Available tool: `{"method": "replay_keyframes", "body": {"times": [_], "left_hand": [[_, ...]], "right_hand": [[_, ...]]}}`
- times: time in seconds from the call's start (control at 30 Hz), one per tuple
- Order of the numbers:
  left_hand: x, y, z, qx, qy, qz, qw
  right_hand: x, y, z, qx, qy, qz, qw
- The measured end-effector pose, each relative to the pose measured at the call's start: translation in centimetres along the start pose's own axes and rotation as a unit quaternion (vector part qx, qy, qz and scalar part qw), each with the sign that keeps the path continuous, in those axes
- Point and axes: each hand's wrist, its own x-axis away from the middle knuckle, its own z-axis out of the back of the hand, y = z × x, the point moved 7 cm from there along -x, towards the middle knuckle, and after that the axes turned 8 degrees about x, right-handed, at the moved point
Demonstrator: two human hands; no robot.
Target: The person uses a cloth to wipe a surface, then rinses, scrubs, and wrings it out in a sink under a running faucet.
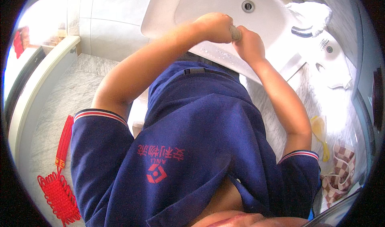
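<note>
Both fists are closed on a small twisted grey-green cloth (235, 33), held over the near edge of a white washbasin (210, 51). My left hand (217, 27) grips its left end with knuckles up. Close beside it, my right hand (249, 45) has the other end. Only a short piece of the cloth shows between the fists; the rest is hidden in the fingers. Water drops or suds dot the basin's near rim below the hands. The metal drain (248, 6) lies beyond them on the basin floor.
A chrome faucet (301, 32) with a white cloth (312, 15) over it stands at the right, near a white plastic container (334, 60). Further down are a yellow-handled item (324, 149) and a checked cloth item (340, 167). A red knotted ornament (58, 197) hangs left.
</note>
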Motion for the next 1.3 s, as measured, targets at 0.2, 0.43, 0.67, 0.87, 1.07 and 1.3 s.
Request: {"method": "replay_keyframes", "body": {"times": [0.2, 0.43, 0.67, 0.87, 1.07, 1.3], "left_hand": [[5.7, 3.8, 1.0, -0.156, 0.271, -0.286, 0.906], [7.4, 4.1, 1.6, -0.235, 0.272, -0.444, 0.821], [4.5, 4.2, -0.1, -0.239, 0.102, -0.427, 0.866], [1.7, 1.9, -2.1, -0.228, -0.053, -0.083, 0.969], [1.1, -1.3, -3.8, -0.027, 0.011, 0.081, 0.996], [0.8, -3.2, -5.1, -0.012, -0.01, 0.088, 0.996]], "right_hand": [[0.9, 2.2, -3.2, -0.446, -0.289, -0.19, 0.826], [6.0, -4.9, -1.1, -0.613, -0.563, -0.107, 0.544], [5.7, -3.3, -1.1, -0.481, -0.51, -0.211, 0.681], [1.9, 0.2, -3.1, -0.19, -0.345, -0.117, 0.911], [0.8, 1.3, -4.0, -0.174, -0.18, 0.003, 0.968], [1.0, 0.8, -4.9, -0.109, -0.181, 0.042, 0.977]]}}
